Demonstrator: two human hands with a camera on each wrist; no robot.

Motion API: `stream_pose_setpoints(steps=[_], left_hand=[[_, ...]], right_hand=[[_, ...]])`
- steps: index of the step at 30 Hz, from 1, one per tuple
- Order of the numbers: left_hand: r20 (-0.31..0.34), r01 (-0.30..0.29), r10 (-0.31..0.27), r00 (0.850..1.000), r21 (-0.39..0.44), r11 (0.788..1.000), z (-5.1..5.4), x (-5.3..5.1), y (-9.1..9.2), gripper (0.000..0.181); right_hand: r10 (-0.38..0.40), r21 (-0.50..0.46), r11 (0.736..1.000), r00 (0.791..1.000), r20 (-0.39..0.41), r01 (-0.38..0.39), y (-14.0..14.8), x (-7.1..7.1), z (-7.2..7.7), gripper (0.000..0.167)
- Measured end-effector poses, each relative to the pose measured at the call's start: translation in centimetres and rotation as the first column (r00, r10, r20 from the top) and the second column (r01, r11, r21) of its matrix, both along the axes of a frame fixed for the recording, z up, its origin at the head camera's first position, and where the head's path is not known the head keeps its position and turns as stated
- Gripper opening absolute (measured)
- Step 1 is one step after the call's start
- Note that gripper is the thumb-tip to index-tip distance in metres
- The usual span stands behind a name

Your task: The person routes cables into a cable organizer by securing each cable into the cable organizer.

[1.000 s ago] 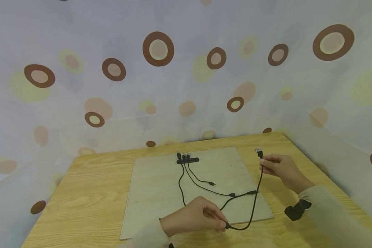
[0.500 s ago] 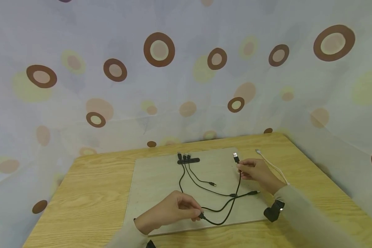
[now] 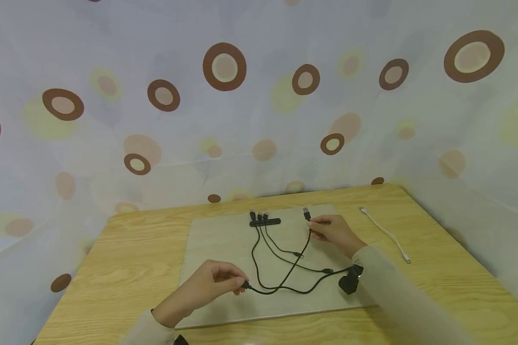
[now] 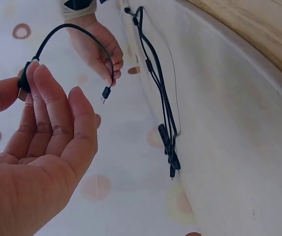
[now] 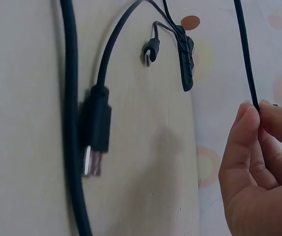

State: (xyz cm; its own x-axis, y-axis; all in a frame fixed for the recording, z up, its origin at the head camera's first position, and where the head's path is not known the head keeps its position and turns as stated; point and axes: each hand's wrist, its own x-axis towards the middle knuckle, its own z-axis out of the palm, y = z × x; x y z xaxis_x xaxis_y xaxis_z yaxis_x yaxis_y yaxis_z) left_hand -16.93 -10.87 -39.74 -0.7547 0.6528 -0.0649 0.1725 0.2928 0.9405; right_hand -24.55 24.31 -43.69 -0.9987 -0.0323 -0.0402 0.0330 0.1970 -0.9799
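Observation:
A black USB cable [image 3: 294, 266] hangs in a loop between my two hands over the pale board. My right hand [image 3: 333, 232] pinches it just below the USB-A plug [image 3: 307, 213], which points up and away. At the other end, the thumb and fingertips of my left hand [image 3: 203, 286] pinch the small plug [image 4: 25, 81]. Toward the board's back edge sits a black cable clip [image 3: 265, 222] with three black cables in it. One clipped cable's plug [image 5: 96, 130] shows close up in the right wrist view.
The thin pale board [image 3: 216, 309] lies on a wood-grain table [image 3: 134, 268]. A short white USB cable [image 3: 386, 233] rests on the table right of the board. A dotted cloth [image 3: 263, 110] hangs behind. Loose ends of the clipped cables spread across the board.
Both hands have moved left with the black USB cable, from the board's right side to over the board. The white cable, earlier hidden behind the right hand and arm, is now in full view.

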Motion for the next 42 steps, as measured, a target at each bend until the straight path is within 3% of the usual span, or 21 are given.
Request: stream_pose_setpoints(steps=[8,14,20,23,27,32,35,42], left_hand=[[-0.071,-0.066,0.066,0.995,0.001,0.998,0.6,-0.5,-1.4,0.030],[-0.153,-0.108,0.103,0.983,-0.021,0.994,0.9,-0.6,-2.4,0.028],[-0.164,-0.145,0.141,0.976,-0.018,0.989,0.9,-0.9,-3.3,0.030],[-0.167,-0.141,0.137,0.976,-0.008,0.990,0.8,-0.8,-3.4,0.030],[-0.162,-0.128,0.126,0.979,-0.003,0.992,0.6,-0.7,-3.4,0.029],[-0.148,-0.123,0.121,0.982,-0.004,0.992,0.3,-0.7,-3.5,0.028],[-0.153,-0.125,0.123,0.980,-0.001,0.992,0.2,-0.8,-3.5,0.029],[-0.167,-0.132,0.131,0.977,0.008,0.991,0.0,-0.7,-3.3,0.025]], right_hand=[[0.010,-0.034,0.999,1.000,0.013,-0.009,-2.3,-1.8,0.1,0.037],[-0.071,-0.022,0.997,0.997,0.018,0.072,-4.9,-3.6,0.0,0.030],[-0.103,0.076,0.991,0.993,-0.049,0.107,-6.7,-5.0,-0.3,0.024],[-0.116,0.179,0.975,0.987,-0.110,0.134,-7.5,-5.6,-0.7,0.022],[-0.140,0.318,0.927,0.971,-0.194,0.197,-8.4,-6.4,-1.8,0.019],[-0.164,0.375,0.891,0.952,-0.259,0.255,-9.4,-6.8,-2.6,0.019],[-0.179,0.384,0.881,0.946,-0.269,0.276,-9.8,-7.0,-2.5,0.019],[-0.195,0.425,0.864,0.958,-0.208,0.268,-10.4,-7.5,-2.2,0.021]])
